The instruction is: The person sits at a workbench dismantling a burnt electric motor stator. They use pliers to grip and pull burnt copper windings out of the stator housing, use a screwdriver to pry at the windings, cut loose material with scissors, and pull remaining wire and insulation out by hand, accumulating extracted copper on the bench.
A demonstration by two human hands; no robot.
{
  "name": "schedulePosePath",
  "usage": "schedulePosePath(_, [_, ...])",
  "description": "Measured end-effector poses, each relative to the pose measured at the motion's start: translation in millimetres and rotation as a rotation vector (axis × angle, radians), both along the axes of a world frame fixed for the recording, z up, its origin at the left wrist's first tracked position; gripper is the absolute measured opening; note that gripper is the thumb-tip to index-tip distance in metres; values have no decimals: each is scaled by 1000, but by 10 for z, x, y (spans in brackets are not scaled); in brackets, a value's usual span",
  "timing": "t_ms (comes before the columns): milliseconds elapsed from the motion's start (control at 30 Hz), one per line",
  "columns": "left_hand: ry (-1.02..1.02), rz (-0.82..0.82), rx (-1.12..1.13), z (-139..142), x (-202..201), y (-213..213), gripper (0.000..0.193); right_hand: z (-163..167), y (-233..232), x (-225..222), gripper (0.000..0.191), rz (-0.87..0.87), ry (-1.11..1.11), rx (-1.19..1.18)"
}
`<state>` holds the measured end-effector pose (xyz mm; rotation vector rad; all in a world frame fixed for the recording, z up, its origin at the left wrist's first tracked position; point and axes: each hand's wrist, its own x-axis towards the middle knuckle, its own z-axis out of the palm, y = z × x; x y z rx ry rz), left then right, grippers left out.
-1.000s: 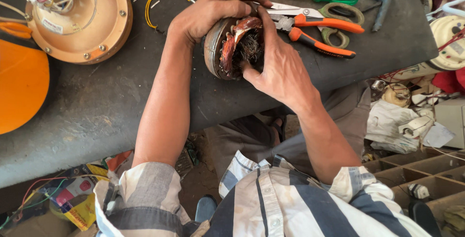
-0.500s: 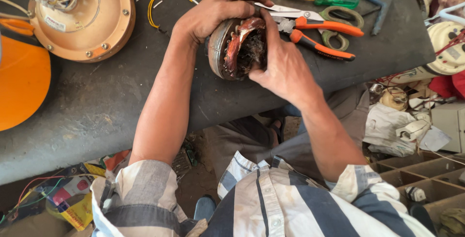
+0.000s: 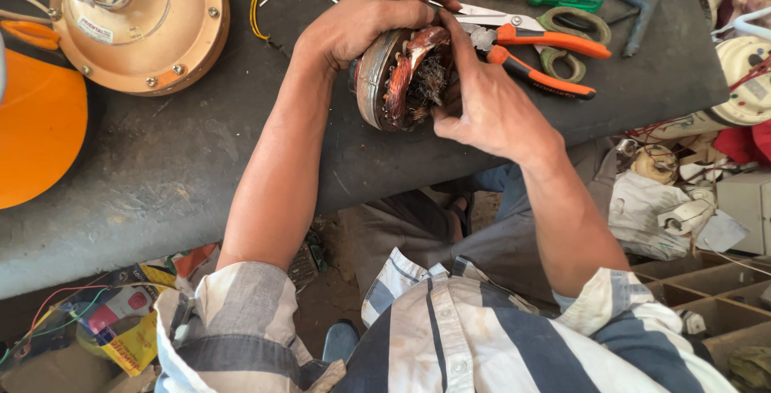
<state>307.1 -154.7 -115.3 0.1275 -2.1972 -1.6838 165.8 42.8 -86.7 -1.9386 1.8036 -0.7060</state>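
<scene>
Copper windings show on the motor stator [image 3: 401,80], at bench [image 3: 201,160] edge, 12 o'clock from the torso. Left hand [image 3: 361,24] clasps its rim; right hand [image 3: 482,100] fingers pinch the coil. Vs. a sec ago: barely tilted, grip same, so work's unchanged. Orange pliers [image 3: 546,56] at 3 o'clock.

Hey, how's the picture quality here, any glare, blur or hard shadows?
Head view: bright, even daylight; the motor winding and both hands, left hand and right hand, are sharp; soft shadows only; no strong glare on the dark table; slight wide-angle bending at the edges.
</scene>
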Motion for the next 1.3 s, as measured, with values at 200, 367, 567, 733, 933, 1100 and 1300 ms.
schedulePosePath(200, [14,20,-28,-34,-11,-15,51,63,-35,-55,108,-22,-18,142])
schedulePosePath(367, [10,44,-86,-44,-31,-23,52,98,14,-81,109,42,-103,92])
schedulePosePath(567, [-12,30,-65,-38,-43,-24,54,0,42,-43,113,99,36,-193])
schedulePosePath(733, [1,29,-18,-46,-29,-25,53,-24,-2,-50,113,24,45,-23])
schedulePosePath(933, [-10,34,26,-30,-23,-27,51,63,-60,-210,114,107,188,36])
schedulePosePath(1100, [-8,40,-6,-21,-71,-20,50,61,31,-222,108,64,291,-32])
schedulePosePath(1300, [107,191,170,-127,-111,28,41,26,380,62,59,-228,69,-455])
